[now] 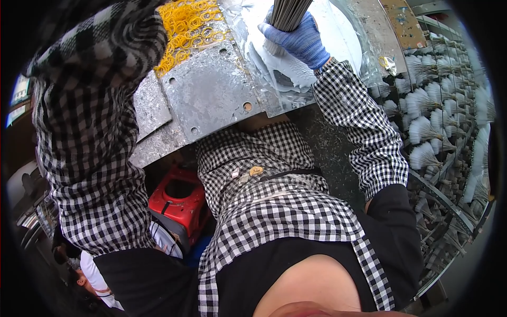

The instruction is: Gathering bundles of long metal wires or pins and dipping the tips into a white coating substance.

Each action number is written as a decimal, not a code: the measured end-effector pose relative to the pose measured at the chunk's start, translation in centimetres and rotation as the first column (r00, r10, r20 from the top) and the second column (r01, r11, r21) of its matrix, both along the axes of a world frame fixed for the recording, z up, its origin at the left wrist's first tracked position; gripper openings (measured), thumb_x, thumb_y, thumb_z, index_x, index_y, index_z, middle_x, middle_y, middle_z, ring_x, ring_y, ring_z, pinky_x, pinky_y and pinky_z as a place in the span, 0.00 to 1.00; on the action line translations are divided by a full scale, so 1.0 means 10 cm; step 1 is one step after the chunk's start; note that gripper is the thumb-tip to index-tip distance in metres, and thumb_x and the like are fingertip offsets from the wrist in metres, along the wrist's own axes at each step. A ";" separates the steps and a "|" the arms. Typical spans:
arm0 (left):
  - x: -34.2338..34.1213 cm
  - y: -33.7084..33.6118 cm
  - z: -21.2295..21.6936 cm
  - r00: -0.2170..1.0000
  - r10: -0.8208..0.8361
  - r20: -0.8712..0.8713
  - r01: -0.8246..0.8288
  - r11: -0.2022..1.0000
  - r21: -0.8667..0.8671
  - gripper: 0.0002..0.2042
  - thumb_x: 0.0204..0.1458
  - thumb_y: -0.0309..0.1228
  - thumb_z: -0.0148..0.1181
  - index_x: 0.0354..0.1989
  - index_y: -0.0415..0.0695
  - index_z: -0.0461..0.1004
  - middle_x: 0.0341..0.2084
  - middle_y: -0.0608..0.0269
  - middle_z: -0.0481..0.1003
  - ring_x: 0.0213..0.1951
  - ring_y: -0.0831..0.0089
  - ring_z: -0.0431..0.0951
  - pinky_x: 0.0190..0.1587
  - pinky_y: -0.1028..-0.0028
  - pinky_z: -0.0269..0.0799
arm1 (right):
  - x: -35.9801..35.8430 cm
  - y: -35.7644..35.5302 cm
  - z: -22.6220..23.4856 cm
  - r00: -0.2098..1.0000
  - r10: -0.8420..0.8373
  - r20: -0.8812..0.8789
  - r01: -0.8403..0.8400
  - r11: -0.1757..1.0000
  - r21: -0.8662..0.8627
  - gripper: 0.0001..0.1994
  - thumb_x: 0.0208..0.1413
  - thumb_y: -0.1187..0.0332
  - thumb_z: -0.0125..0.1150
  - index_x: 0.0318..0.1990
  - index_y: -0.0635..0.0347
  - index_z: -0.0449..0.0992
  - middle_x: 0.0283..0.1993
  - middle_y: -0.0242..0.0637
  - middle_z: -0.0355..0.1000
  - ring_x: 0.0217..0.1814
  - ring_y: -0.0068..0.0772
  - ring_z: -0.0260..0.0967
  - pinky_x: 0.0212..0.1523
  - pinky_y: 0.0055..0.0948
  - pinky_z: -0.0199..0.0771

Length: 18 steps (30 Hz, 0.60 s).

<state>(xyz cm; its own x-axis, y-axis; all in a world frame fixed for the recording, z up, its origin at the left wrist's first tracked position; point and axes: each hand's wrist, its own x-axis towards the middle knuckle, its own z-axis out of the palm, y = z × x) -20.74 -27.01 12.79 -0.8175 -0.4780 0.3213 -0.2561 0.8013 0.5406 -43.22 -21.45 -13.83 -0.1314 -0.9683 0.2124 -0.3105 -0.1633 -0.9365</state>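
Grey slim-stick bundle (289, 15), grasped in your blue-gloved right hand (302, 42), seemingly dips into white paste (339, 45) toward the speckled-grey workbench's (150, 151) right edge; steadiness needed next; left hand unseen.

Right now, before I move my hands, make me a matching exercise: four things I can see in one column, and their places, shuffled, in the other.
Things
1. Yellow rings
2. Grey bundle of thin strands
3. Red plastic item
4. White bristle tufts

Places
A. In rows along the picture's right side
B. Below the edge of the work surface, left of the checked apron
C. Lying in a heap near the top, left of the right hand
D. Gripped by the blue-gloved right hand

Pairs: 1-C, 2-D, 3-B, 4-A
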 end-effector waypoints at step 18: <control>-0.06 0.04 0.00 0.997 0.015 -0.070 -0.018 0.999 -0.043 0.34 0.42 0.37 0.80 0.58 0.45 0.68 0.43 0.60 0.78 0.46 0.68 0.79 0.51 0.64 0.77 | 0.03 -0.03 0.18 0.995 -0.016 -0.102 0.006 0.995 -0.096 0.21 0.49 0.52 0.77 0.39 0.60 0.81 0.34 0.34 0.81 0.35 0.26 0.79 0.38 0.30 0.81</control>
<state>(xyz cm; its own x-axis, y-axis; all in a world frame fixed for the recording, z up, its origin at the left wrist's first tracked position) -21.34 -26.59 12.75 -0.7849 -0.4752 0.3977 -0.2322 0.8206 0.5222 -42.88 -21.76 -12.05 -0.1148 -0.9414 0.3171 -0.4068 -0.2467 -0.8796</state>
